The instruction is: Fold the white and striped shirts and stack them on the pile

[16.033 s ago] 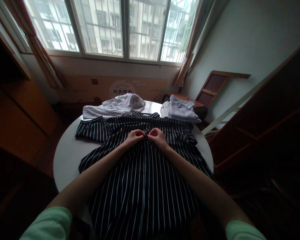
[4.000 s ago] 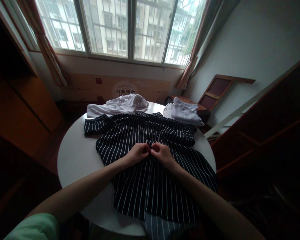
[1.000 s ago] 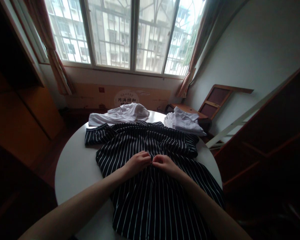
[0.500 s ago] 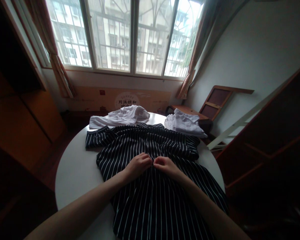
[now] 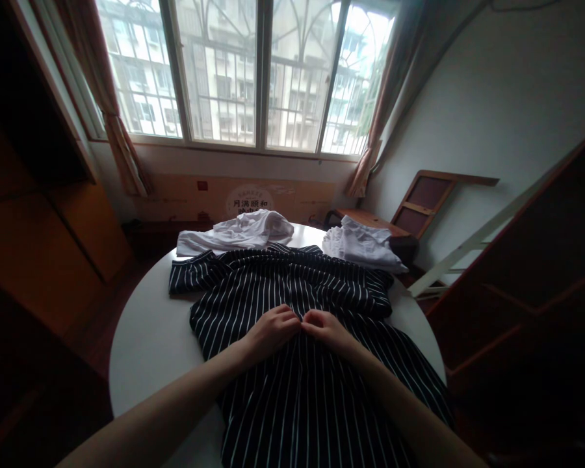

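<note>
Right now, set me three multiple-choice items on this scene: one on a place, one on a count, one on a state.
1. Where does the striped shirt lie?
A. on the round white table
B. on the windowsill
C. over the wooden chair

2. How many white garments lie at the far edge of the table?
A. none
B. two
C. four

3. How are the left hand and right hand set?
A. spread flat and far apart
B. raised off the shirt
C. side by side, fingers curled and pinching the cloth at the shirt's middle

Answers:
1. A, the dark striped cloth spreads across the tabletop and runs off its near edge.
2. B, one rumpled white garment lies far left, one folded white garment far right.
3. C, the fingertips meet on the shirt's centre line.
</note>
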Available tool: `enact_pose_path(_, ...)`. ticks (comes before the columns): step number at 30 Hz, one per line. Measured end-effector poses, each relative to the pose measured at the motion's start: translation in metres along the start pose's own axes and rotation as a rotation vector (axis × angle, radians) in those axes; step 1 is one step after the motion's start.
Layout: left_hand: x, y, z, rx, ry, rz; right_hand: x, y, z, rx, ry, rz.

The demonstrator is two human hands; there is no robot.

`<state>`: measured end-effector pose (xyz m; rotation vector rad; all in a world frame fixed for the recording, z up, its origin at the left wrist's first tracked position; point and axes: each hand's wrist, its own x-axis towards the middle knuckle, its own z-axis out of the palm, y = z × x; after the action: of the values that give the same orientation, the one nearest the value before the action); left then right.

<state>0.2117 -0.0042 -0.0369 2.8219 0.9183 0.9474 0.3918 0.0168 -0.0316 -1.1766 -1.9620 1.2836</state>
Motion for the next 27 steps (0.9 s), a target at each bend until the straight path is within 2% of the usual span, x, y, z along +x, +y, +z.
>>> enact_pose_path(10,-0.001,-0.001,0.001,-0.049,0.044,-0.028,0.002,-0.001,-0.003,0.127,-0.041,0.055)
enact_pose_path(22,0.003,-0.003,-0.008,0.009,-0.044,0.022,0.005,0.005,-0.005,0.132,-0.064,0.057)
enact_pose_path(27,0.002,-0.004,-0.009,-0.018,-0.083,-0.013,0.003,0.005,-0.003,0.023,-0.068,0.005)
